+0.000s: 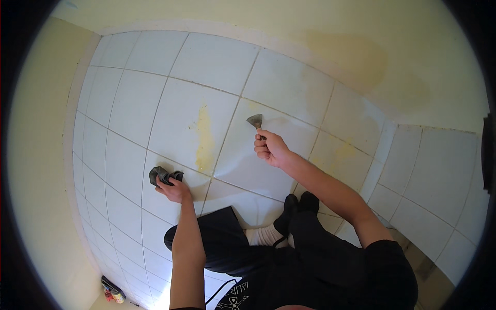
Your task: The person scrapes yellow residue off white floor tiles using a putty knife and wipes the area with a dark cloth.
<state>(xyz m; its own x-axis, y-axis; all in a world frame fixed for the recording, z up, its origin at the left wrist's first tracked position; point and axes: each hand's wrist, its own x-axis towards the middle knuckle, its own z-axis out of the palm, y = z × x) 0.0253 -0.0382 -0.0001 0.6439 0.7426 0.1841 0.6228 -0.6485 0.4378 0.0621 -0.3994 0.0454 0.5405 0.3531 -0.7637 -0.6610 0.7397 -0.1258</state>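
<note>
My right hand (273,148) grips the handle of a scraper (254,121) with a flared, worn metal blade. The blade points away from me, over or on a pale tile; I cannot tell whether it touches. To the left, the fingers of my left hand (175,190) are closed around a crumpled dark cloth (159,176) at the white tiled floor (186,111). Between the two hands runs a long yellow patch (205,139) on one tile. Fainter yellow marks (341,155) show on the tiles right of the scraper.
My bent legs and dark shoes (287,214) are close below the scraper. A tiled ledge (434,170) rises at the right. Cream walls (44,129) border the floor, the far one with a brownish stain (351,57). Several small items (113,292) lie at the lower left.
</note>
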